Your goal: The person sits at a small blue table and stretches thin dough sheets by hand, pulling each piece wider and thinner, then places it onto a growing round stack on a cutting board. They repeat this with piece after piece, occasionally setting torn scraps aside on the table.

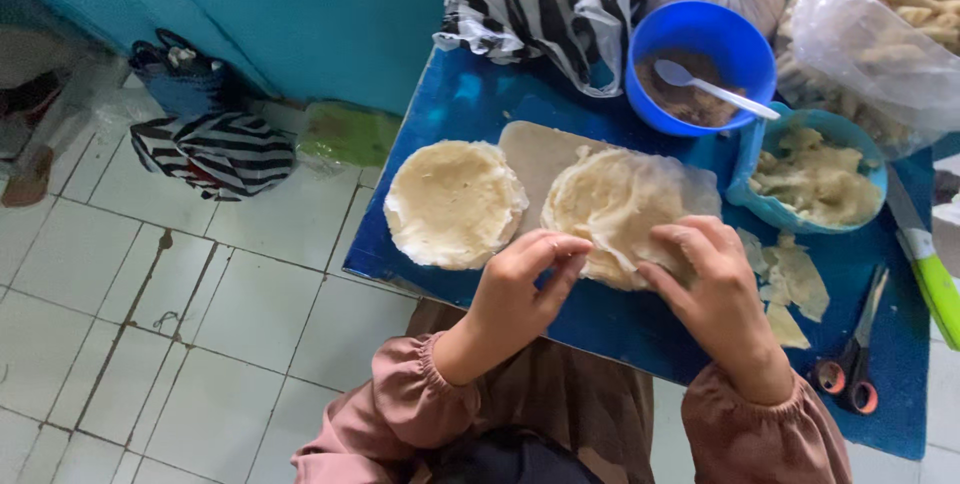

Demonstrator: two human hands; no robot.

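Wrapper stack (610, 206) — near edge hidden under left hand (522, 279), right hand (708, 279).

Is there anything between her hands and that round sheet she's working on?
Nothing visible. The left hand and right hand both touch the near edge of the round dough sheet directly.

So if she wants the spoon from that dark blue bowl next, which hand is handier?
Probably the right hand. It rests on the near right edge of the round wrapper, closer to the white spoon in the blue bowl. The left hand sits further left and would have to cross over.
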